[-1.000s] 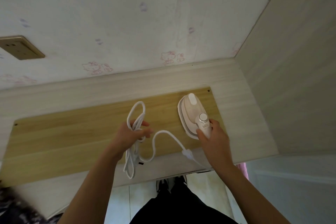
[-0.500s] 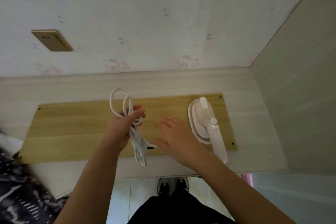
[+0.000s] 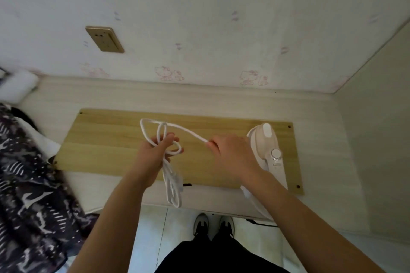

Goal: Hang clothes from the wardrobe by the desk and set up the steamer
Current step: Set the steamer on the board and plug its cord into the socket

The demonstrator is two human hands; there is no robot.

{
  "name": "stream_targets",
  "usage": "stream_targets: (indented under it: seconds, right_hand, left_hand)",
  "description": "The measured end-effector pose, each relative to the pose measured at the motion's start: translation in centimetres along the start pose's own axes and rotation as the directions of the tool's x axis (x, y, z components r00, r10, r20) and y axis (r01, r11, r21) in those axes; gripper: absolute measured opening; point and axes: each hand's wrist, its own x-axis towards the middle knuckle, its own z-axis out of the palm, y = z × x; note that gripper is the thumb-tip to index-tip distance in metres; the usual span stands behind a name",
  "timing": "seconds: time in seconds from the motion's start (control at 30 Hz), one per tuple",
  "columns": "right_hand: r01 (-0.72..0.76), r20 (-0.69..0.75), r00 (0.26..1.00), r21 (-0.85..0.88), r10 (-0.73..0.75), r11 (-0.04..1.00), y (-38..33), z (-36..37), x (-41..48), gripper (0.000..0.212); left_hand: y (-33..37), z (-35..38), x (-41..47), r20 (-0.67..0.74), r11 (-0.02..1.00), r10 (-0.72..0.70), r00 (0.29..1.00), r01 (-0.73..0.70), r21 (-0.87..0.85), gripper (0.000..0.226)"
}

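A cream handheld steamer (image 3: pixel 269 146) lies flat on a yellow wooden board (image 3: pixel 106 139) on the desk, at the board's right end. Its white power cord (image 3: pixel 173 186) is bunched in loops that my left hand (image 3: pixel 155 148) grips above the board's middle; the loops hang down past the desk's front edge. My right hand (image 3: pixel 230 153) pinches one strand of the cord, drawn taut from the bundle, just left of the steamer. A brass wall socket (image 3: pixel 104 39) sits on the wall above and to the left.
The pale desk (image 3: pixel 321 139) ends at a side panel (image 3: pixel 377 139) on the right. A dark patterned garment (image 3: pixel 26 184) lies over the desk's left end, with a white object (image 3: pixel 17 86) behind it. My shoes (image 3: pixel 213 226) show below the front edge.
My right hand left the steamer's handle, crossed left to the cord and now pinches a strand pulled out from the bundle. The view has swung left, revealing the socket and garment.
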Motion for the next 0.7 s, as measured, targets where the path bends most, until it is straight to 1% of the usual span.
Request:
stream_targets:
  seconds: [0.07,0.13,0.23,0.3,0.37,0.43,0.5,0.53,0.6,0.7]
  right_hand:
    - [-0.055,-0.068,0.996,-0.001,0.055,0.998,0.8,-0.2,0.6,0.029]
    - [-0.104,-0.113,0.988,-0.014,0.101,0.995,1.7,-0.1,1.2,0.028]
    - [-0.153,-0.146,0.977,0.024,0.155,0.988,3.2,0.6,1.8,0.026]
    - [-0.185,-0.168,0.968,0.033,0.188,0.982,3.9,1.1,2.1,0.026]
    - [-0.208,-0.176,0.962,0.03,0.21,0.978,4.2,1.5,2.3,0.025]
    - [-0.22,-0.155,0.964,0.008,0.218,0.976,4.2,2.0,2.5,0.024]
    - [-0.2,-0.111,0.975,-0.05,0.193,0.979,3.9,2.6,2.9,0.026]
    - [-0.182,-0.084,0.981,-0.069,0.177,0.981,3.6,2.9,3.0,0.027]
    - [-0.164,-0.017,0.986,-0.061,0.163,0.985,3.0,3.6,3.3,0.027]
    - [-0.155,0.061,0.986,-0.046,0.157,0.987,2.2,4.6,3.7,0.025]
  left_hand:
    - [-0.1,-0.3,-0.5,-0.025,1.0,-0.02,0.999,0.019,-0.011,0.023]
    - [0.0,-1.0,-0.9,-0.051,0.997,-0.048,0.998,0.044,-0.071,0.025]
    - [0.0,-2.5,-1.1,-0.123,0.984,-0.061,0.991,0.038,-0.176,0.023]
    - [-0.1,-3.8,-1.0,-0.163,0.979,-0.056,0.985,0.022,-0.204,0.019]
    - [-0.1,-4.9,-1.0,-0.173,0.971,-0.056,0.983,0.013,-0.239,0.016]
    - [0.2,-5.7,-1.0,-0.155,0.94,-0.091,0.984,0.034,-0.341,0.016]
    - [0.5,-6.2,-0.9,-0.099,0.874,-0.144,0.985,0.08,-0.48,0.019]
    - [0.7,-6.5,-0.8,-0.07,0.848,-0.163,0.984,0.103,-0.52,0.021]
    - [1.0,-7.2,-0.4,-0.044,0.82,-0.186,0.982,0.131,-0.557,0.023]
    - [1.4,-8.0,0.5,-0.044,0.786,-0.21,0.977,0.143,-0.601,0.022]
